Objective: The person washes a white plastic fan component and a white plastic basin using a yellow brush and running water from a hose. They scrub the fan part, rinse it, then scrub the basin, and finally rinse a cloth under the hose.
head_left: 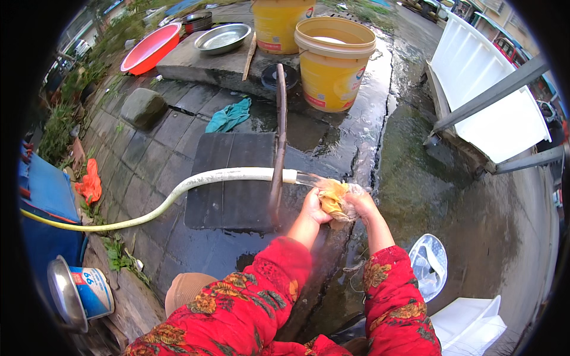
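A wet, crumpled yellow cloth (pixel 333 199) is bunched between my two hands. My left hand (pixel 314 207) grips its left side, and my right hand (pixel 361 202) closes on its right side, where something pale or foamy shows. Water runs onto the cloth from the end of a white hose (pixel 237 174) just left of my hands. The hose passes by an upright brown pole (pixel 281 118). Both of my forearms are in red flowered sleeves. Below the hose lies a dark square slab (pixel 228 202) on the wet paving.
Two yellow buckets (pixel 332 71) stand ahead beside a stone step holding a metal basin (pixel 222 39). A red basin (pixel 152 48), a rock (pixel 143 108) and a teal cloth (pixel 229 115) lie at left. White tubs (pixel 487 89) rest on a frame at right; a clear basket (pixel 428 267) sits nearer.
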A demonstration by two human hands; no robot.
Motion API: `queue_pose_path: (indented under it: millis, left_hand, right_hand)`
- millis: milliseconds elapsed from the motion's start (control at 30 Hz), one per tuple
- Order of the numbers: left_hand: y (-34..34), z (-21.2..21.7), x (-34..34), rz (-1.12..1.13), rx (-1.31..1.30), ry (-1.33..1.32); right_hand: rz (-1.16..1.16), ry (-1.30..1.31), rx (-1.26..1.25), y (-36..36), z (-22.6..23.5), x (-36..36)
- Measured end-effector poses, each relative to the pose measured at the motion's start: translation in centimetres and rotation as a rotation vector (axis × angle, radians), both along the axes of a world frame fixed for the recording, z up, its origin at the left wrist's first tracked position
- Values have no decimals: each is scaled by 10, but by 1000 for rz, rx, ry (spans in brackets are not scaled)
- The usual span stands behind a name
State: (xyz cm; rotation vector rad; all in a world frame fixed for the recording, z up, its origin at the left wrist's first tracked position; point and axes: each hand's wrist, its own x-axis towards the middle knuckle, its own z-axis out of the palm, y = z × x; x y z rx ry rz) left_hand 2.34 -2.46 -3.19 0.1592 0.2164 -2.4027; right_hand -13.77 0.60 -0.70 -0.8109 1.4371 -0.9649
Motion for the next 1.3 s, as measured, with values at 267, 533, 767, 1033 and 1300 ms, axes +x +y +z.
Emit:
queue_pose_path:
  millis: [267,533,767,1033,1300]
  left_hand:
    - [13,-11,-21,314,-58,-813]
    - [22,-64,-21,274,22,-352]
    - [34,-13,-34,401,-94,-845]
    - [45,5,-33,189,61,-847]
    - [45,-6,-39,69,-32,-835]
  right_hand:
    - [-466,-317,-59,-5,-22,1]
    - [-25,1003,-302,32,26,76]
    - [-127,649,-54,26,7,54]
    - [-282,630,-135,36,-4,53]
    - [-437,626,-132,33,25,48]
